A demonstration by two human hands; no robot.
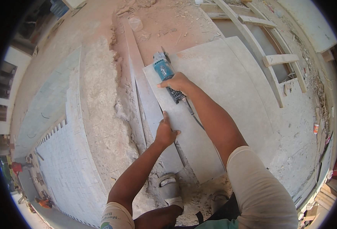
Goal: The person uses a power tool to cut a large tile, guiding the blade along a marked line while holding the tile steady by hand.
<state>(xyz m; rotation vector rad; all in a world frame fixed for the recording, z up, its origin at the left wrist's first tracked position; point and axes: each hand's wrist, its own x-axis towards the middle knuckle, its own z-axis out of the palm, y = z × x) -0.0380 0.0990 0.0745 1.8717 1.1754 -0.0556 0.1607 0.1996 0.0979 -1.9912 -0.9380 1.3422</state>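
Observation:
My right hand (pixel 179 83) is wrapped round the body of a teal and black angle grinder (pixel 163 70). Its grey head and disc point away from me, at the far left corner of a large pale grey tile (pixel 214 87). A black cord trails from the grinder's near end, partly hidden by my right forearm. Nearer to me, my left hand (pixel 166 132) rests at the gap between the tile and a long narrow tile strip (pixel 152 103). Its index finger stretches forward and its thumb points right, apart from it; the other fingers are mostly hidden.
A rough broken concrete edge (pixel 119 103) runs along the left, beyond which lies a paved lower area (pixel 65 160). A wooden frame (pixel 252 42) lies at the far right. My shoe (pixel 169 187) stands close to the strip's near end. Reddish dust and rubble cover the far ground.

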